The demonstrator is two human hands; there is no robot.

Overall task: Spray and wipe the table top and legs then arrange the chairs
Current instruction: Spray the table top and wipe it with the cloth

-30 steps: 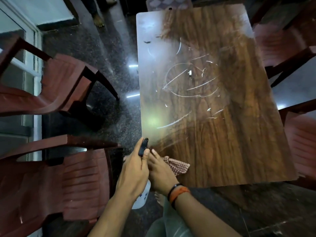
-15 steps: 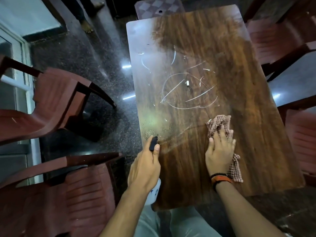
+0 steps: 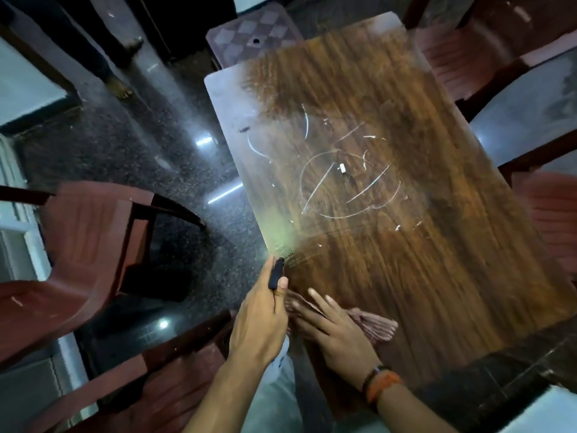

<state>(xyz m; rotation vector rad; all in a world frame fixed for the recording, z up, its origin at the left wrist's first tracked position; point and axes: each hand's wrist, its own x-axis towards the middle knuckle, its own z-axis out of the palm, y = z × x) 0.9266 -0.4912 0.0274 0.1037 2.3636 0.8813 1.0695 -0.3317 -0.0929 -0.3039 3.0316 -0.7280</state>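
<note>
The wooden table top (image 3: 406, 260) fills the middle of the view, with white chalk marks and a small white bit (image 3: 342, 168) near its centre. My left hand (image 3: 260, 326) grips a spray bottle (image 3: 276, 276) at the table's near left edge; its black nozzle sticks up past my thumb and most of the bottle is hidden under the hand. My right hand (image 3: 337, 332) presses flat, fingers spread, on a checked cloth (image 3: 374, 328) on the near part of the table, right beside my left hand.
Red plastic chairs stand at the left (image 3: 87, 245), near left (image 3: 162, 379), far right (image 3: 487, 51) and right (image 3: 549, 220). A checked stool (image 3: 249, 35) sits at the table's far end. A person's bare feet (image 3: 120, 85) are on the dark floor at the far left.
My right hand has swept the cloth back from the right middle of the table to the near left edge, beside my left hand. The left hand keeps its grip on the bottle.
</note>
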